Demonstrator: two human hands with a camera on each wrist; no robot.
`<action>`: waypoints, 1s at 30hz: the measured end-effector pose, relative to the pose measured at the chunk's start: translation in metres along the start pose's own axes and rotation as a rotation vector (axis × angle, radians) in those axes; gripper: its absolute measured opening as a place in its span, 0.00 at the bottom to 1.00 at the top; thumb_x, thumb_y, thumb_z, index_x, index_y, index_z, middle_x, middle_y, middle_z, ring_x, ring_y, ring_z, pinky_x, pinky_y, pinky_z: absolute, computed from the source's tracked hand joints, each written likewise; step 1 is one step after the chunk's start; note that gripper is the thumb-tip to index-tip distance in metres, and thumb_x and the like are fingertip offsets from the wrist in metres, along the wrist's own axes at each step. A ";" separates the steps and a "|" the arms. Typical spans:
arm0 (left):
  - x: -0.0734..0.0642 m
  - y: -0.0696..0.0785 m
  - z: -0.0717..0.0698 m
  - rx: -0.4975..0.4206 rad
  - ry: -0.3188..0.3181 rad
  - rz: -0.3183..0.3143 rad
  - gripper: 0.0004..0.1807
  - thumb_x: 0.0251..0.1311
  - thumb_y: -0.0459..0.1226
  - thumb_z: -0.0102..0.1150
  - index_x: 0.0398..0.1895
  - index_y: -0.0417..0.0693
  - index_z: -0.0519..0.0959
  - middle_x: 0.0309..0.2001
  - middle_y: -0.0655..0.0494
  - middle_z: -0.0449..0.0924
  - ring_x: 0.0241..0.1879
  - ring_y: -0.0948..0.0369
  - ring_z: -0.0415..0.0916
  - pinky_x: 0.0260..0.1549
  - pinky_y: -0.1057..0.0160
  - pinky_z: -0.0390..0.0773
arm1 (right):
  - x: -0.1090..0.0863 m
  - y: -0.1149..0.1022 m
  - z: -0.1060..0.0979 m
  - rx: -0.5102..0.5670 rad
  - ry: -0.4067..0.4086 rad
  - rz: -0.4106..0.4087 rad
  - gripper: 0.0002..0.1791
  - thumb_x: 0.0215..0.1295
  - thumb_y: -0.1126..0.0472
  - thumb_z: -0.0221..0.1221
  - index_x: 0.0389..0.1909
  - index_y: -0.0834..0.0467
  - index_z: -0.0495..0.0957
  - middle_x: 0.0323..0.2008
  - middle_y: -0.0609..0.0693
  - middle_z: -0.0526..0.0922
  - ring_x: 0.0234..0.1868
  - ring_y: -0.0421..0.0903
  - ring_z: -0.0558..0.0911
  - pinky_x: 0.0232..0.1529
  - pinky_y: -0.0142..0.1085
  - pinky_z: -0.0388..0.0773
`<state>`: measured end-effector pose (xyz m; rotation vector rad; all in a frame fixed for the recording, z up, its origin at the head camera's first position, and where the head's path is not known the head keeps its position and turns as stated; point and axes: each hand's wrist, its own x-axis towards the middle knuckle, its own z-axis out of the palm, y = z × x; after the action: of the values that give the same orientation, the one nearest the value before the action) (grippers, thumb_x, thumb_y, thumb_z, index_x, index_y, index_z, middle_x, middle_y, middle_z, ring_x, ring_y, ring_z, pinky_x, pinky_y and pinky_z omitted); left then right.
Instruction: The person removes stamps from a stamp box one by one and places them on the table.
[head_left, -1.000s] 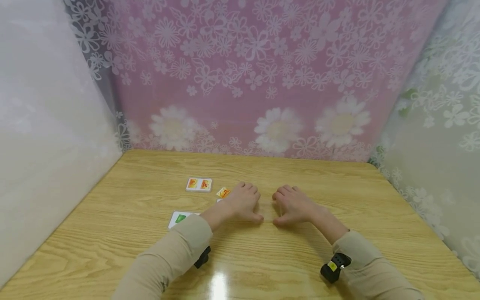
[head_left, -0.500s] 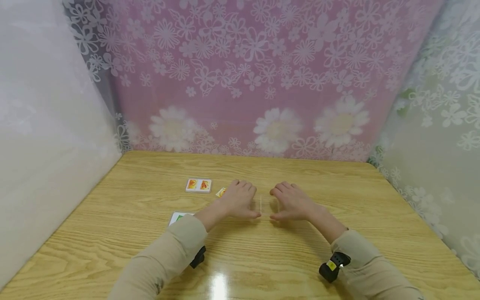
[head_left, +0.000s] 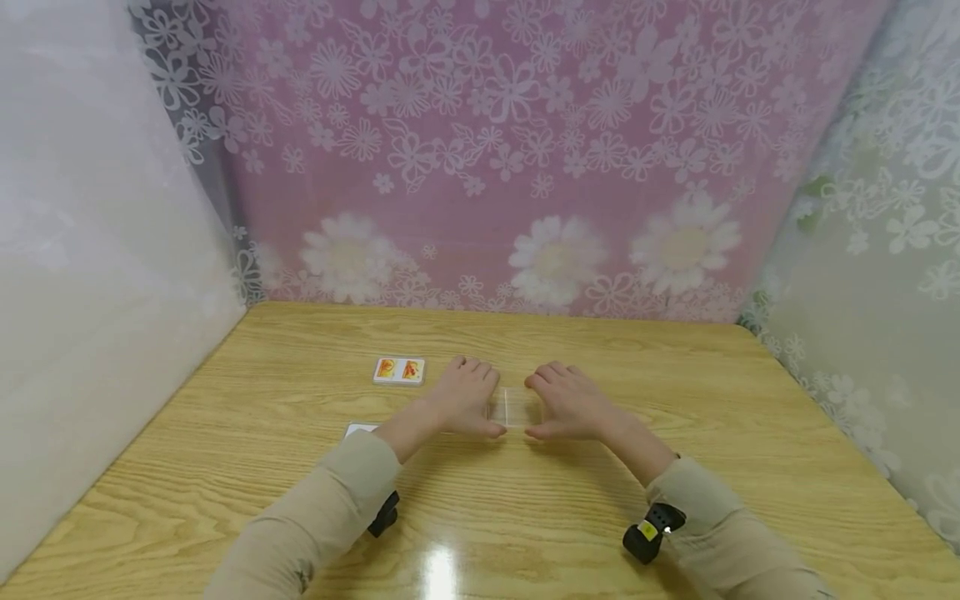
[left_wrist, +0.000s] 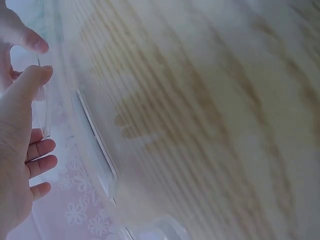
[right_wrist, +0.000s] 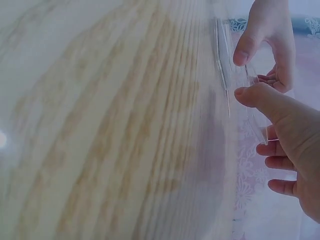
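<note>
A see-through plastic case [head_left: 517, 408] spans the space between my two hands, low over the table, with a bright edge line across it. My left hand [head_left: 461, 400] grips its left end, thumb at the near side and fingers at the far side. The right hand [head_left: 572, 404] holds the right end the same way. In the left wrist view, clear plastic [left_wrist: 48, 112] shows between the left thumb and fingers; in the right wrist view, the clear plastic [right_wrist: 257, 122] shows within the right grip. Whether it is one piece or two, I cannot tell.
A clear case with two orange pictures [head_left: 399, 371] lies on the wooden table [head_left: 637, 358] beyond the left hand. A white card [head_left: 360, 428] is mostly covered by the left sleeve. Patterned cloth [head_left: 480, 167] hangs behind the table.
Both hands have moved left and slightly away from me, carrying the clear case. The small yellow picture piece has gone out of sight behind the left hand. More of the white card is now covered.
</note>
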<state>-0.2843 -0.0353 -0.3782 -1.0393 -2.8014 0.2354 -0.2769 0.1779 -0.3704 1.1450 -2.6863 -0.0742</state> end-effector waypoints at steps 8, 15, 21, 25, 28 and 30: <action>-0.007 -0.007 -0.004 -0.020 -0.024 -0.014 0.41 0.47 0.68 0.51 0.52 0.46 0.69 0.51 0.53 0.70 0.54 0.55 0.65 0.57 0.52 0.60 | 0.011 -0.010 0.002 -0.061 -0.013 0.032 0.38 0.46 0.34 0.61 0.49 0.59 0.73 0.45 0.52 0.74 0.50 0.51 0.70 0.44 0.45 0.69; -0.013 -0.014 -0.002 -0.018 -0.014 0.002 0.40 0.47 0.68 0.52 0.51 0.45 0.69 0.50 0.53 0.71 0.52 0.55 0.65 0.56 0.51 0.61 | 0.019 -0.016 0.001 -0.071 -0.047 0.038 0.38 0.45 0.32 0.60 0.47 0.58 0.73 0.45 0.52 0.73 0.49 0.51 0.70 0.44 0.45 0.67; -0.018 -0.021 0.000 -0.003 -0.020 -0.006 0.38 0.47 0.68 0.52 0.47 0.47 0.68 0.48 0.54 0.71 0.52 0.55 0.66 0.55 0.51 0.61 | 0.026 -0.021 0.001 -0.068 -0.074 0.031 0.38 0.47 0.32 0.59 0.47 0.59 0.72 0.46 0.52 0.73 0.50 0.51 0.69 0.45 0.45 0.68; -0.022 -0.025 0.002 -0.015 -0.038 -0.016 0.39 0.47 0.68 0.52 0.49 0.47 0.68 0.49 0.54 0.70 0.53 0.55 0.65 0.55 0.51 0.61 | 0.029 -0.024 0.002 -0.057 -0.080 0.022 0.38 0.48 0.33 0.59 0.47 0.60 0.72 0.45 0.53 0.72 0.49 0.51 0.69 0.44 0.45 0.68; -0.024 -0.027 0.003 -0.036 -0.048 -0.027 0.40 0.47 0.69 0.52 0.50 0.47 0.68 0.51 0.54 0.70 0.53 0.56 0.64 0.54 0.53 0.61 | 0.031 -0.026 0.003 -0.049 -0.093 0.025 0.38 0.48 0.33 0.59 0.47 0.61 0.72 0.46 0.53 0.72 0.49 0.51 0.69 0.44 0.45 0.68; -0.026 -0.029 0.004 -0.046 -0.052 -0.028 0.40 0.47 0.69 0.52 0.51 0.46 0.68 0.51 0.54 0.70 0.52 0.56 0.65 0.53 0.53 0.61 | 0.033 -0.027 0.003 -0.039 -0.107 0.033 0.38 0.48 0.33 0.59 0.48 0.61 0.72 0.46 0.53 0.72 0.50 0.51 0.69 0.45 0.45 0.68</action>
<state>-0.2840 -0.0744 -0.3781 -1.0179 -2.8788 0.1982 -0.2807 0.1355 -0.3708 1.1151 -2.7830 -0.1862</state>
